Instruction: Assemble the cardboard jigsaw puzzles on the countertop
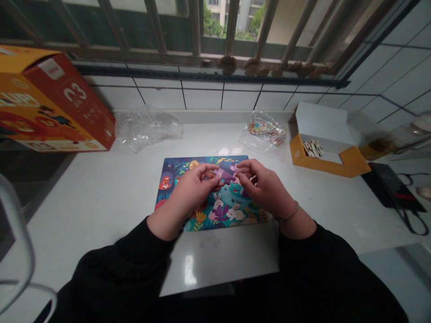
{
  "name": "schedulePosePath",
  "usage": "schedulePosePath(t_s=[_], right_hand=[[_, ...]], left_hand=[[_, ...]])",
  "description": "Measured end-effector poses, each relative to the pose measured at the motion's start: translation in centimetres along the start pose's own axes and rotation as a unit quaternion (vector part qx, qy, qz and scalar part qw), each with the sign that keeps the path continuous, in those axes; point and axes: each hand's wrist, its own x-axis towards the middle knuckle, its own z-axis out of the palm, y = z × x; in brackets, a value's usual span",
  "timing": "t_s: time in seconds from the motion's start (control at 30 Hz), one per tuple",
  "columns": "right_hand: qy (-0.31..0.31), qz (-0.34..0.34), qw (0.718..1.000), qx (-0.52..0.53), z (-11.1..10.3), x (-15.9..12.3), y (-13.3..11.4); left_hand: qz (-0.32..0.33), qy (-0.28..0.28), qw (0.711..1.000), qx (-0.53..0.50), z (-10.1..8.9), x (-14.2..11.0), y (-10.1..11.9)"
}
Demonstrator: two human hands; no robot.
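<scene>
A colourful children's jigsaw puzzle (232, 211) lies flat on the white counter (101, 197), showing rabbits and forest plants on a blue-green ground. My left hand (193, 193) and my right hand (264, 188) hover over its upper half, fingertips close together. Between them is a purple jigsaw piece (225, 176), and the fingers of both hands appear to pinch it. My fingers hide part of the piece and the picture beneath. Black sleeves cover both forearms, and a thin bracelet (287, 213) circles my right wrist.
An orange-red cardboard box (54, 101) stands at the back left beside crumpled clear plastic (148, 128). A small bag of puzzle pieces (266, 130) and an open orange-and-white box (325, 143) holding pieces sit back right. A dark tablet (392, 186) lies far right, below a barred window (229, 40).
</scene>
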Motion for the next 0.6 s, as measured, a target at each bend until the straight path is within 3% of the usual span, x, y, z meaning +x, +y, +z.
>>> schedulePosePath(t_s=[0.27, 0.43, 0.6], right_hand=[[-0.057, 0.034, 0.993, 0.097, -0.4, 0.2, 0.2], [-0.068, 0.055, 0.990, 0.108, -1.2, 0.4, 0.6], [-0.108, 0.120, 0.970, 0.183, -0.8, 0.3, 1.2]], left_hand=[[0.029, -0.086, 0.996, -0.007, 0.5, -0.6, -0.2], [0.044, -0.095, 0.994, 0.015, 0.8, -0.8, 0.1], [0.063, -0.100, 0.993, 0.018, 0.7, -0.5, -0.1]])
